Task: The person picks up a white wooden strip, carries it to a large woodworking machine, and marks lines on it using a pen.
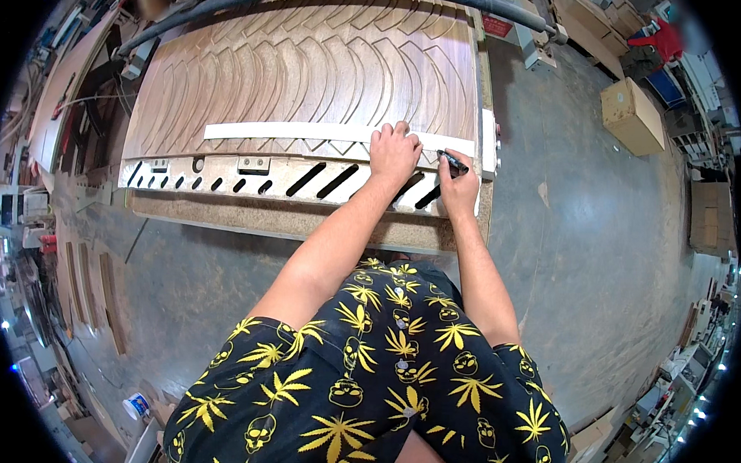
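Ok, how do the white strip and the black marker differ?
The white strip is long and flat; the black marker is short and slim. The white strip lies on the carved panel, partly under the left hand; the black marker is held in the right hand.

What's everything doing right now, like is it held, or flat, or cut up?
left hand: resting on the strip
right hand: holding the pen
black pen: held; can't tell if capped
white strip: flat across the panel
wooden panel: cut with curved grooves
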A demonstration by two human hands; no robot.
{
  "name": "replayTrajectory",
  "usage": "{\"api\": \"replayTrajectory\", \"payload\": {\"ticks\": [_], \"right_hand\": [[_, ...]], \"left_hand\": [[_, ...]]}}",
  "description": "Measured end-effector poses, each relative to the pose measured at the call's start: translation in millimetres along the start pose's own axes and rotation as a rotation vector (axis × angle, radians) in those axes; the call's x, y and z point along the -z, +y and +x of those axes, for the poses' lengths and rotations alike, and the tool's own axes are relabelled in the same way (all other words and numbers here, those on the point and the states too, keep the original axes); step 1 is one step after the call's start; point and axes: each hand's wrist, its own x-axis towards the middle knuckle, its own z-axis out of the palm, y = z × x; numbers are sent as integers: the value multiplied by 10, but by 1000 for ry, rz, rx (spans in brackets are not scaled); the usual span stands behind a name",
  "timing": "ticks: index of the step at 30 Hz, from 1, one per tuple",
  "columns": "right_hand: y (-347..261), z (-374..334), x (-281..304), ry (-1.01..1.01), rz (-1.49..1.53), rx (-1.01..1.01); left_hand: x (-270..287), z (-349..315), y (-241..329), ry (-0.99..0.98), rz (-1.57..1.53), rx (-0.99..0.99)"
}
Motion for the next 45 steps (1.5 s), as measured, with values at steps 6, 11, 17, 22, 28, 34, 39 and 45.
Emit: {"api": "replayTrajectory", "payload": {"ticks": [6, 11, 17, 22, 28, 34, 39, 45], "right_hand": [[-68, 13, 11, -19, -53, 20], [-3, -8, 7, -9, 39, -57], [-79, -84, 22, 12, -25, 44], [-97, -119, 31, 11, -15, 116], [-58, -132, 72, 105, -92, 184], [10, -50, 153, 184, -309, 163], [106, 88, 198, 145, -316, 135], [181, 182, 236, 153, -305, 149]], "left_hand": [[-18, -8, -6, 15, -21, 6], [-48, 3, -5, 36, -37, 4], [-45, 2, -42, 11, -66, 3], [-59, -3, -61, 38, -127, 16], [-59, -50, -68, 35, -101, -7], [-62, -58, -66, 45, -123, -10], [-87, -54, -72, 52, -95, -17], [-109, -44, -47, 31, -103, 0]]}}
